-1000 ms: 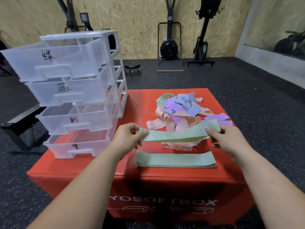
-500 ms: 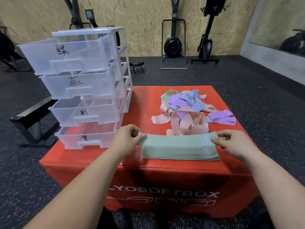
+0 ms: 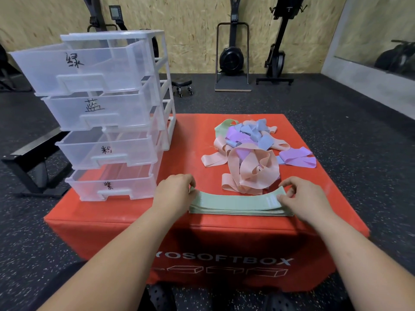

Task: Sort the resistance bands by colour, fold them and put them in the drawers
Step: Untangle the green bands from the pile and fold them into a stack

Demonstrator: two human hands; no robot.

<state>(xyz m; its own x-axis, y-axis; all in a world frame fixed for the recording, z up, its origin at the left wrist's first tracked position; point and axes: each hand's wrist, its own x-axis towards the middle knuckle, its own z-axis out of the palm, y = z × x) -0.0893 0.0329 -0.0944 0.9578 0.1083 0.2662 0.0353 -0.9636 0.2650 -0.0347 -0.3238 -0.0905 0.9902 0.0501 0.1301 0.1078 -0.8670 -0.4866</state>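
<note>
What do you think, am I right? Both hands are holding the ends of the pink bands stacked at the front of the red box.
Not quite: the stacked bands are green, not pink. The head view shows the left hand and right hand holding their ends at the front of the red box.

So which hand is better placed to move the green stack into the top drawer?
Probably the left hand: it grips the end of the green stack nearest the drawer unit, whose open top drawer stands on that side. The right hand holds the far end.
</note>
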